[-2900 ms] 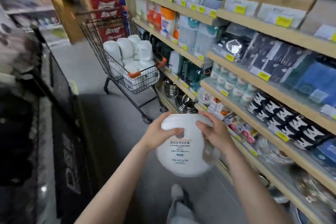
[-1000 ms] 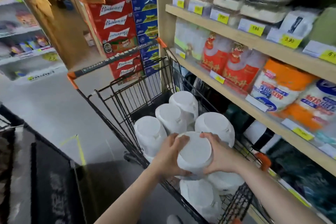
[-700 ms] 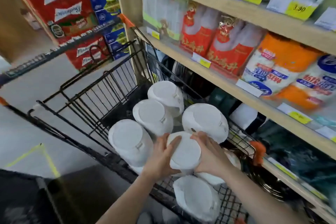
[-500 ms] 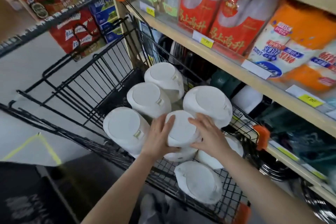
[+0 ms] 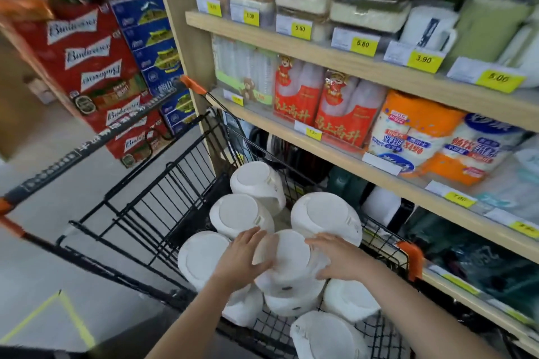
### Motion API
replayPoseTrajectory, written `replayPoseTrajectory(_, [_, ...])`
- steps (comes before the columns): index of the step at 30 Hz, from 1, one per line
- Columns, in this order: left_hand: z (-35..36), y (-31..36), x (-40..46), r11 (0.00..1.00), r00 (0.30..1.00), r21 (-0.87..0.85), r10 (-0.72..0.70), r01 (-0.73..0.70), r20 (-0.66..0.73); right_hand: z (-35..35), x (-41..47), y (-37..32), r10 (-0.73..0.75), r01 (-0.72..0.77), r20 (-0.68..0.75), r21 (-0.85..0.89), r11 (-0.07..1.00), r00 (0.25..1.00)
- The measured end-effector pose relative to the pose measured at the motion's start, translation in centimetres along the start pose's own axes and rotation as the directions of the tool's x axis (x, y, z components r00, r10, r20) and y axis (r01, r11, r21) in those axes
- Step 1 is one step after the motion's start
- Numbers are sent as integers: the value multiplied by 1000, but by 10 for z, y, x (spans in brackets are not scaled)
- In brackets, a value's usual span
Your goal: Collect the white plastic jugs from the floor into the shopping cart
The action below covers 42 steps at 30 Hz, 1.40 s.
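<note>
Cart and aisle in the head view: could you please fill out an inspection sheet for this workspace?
Surface: grey floor with yellow tape at lower left.
Job's things: black wire cart holds many white jugs stacked bottoms-up; centre jug sits on top of the others.
Clutter: nothing seen loose on the floor.
Grippers: left hand and right hand flank the centre jug, fingers spread and loose.
Cables: nothing seen.
Surroundings: wooden shelves with yellow price tags at right; stacked beer cases behind the cart.
</note>
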State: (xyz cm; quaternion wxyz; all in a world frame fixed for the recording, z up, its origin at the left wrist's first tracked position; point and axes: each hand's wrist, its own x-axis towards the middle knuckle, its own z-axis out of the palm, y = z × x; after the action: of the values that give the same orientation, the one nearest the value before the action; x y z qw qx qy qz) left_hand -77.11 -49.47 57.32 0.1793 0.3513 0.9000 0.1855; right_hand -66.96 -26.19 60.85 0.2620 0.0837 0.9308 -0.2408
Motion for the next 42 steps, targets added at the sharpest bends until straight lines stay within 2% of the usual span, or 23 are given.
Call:
replayPoseTrajectory(4, [-35, 2, -3, 999, 1000, -28, -19, 19, -1, -22, -14, -16, 70, -69, -21, 45, 997, 997])
replayPoseTrajectory(7, [-51, 9, -3, 1000, 999, -16, 24, -24, 28, -30, -35, -25, 144, -139, -23, 141, 980, 989])
replayPoseTrajectory(11, [-60, 41, 3, 980, 978, -21, 200, -199, 66, -25, -87, -25, 227, -197, -100, 246, 949, 969])
replayPoseTrajectory(16, [-40, 117, 13, 900, 887, -32, 435, -435, 155, 4, -182, -8, 393, -279, -194, 438, 854, 899])
replayPoseTrajectory(20, [-1, 197, 7, 799, 766, -26, 584, -601, 270, 41, -268, 23, 586, -367, -226, 593, 717, 778])
replayPoseTrajectory(25, [48, 300, -21, 665, 584, -87, 705, -742, 403, 89, -377, 55, 737, -430, -274, 667, 609, 618])
replayPoseTrajectory(28, [82, 361, -50, 645, 529, -193, 734, -740, 426, 126, -434, 83, 813, -345, -280, 799, 492, 511])
replayPoseTrajectory(31, [120, 432, -88, 616, 505, -445, 788, -650, 353, 155, -494, 107, 869, -234, -327, 872, 429, 372])
replayPoseTrajectory(35, [177, 521, -142, 567, 467, -590, 820, -575, 332, 194, -577, 146, 913, -85, -359, 921, 380, 192])
replayPoseTrajectory(38, [225, 580, -171, 561, 421, -584, 828, -587, 372, 224, -638, 180, 940, 24, -329, 944, 328, 89])
replayPoseTrajectory(42, [280, 658, -199, 544, 351, -574, 837, -612, 419, 255, -713, 226, 962, 70, -272, 960, 270, 21])
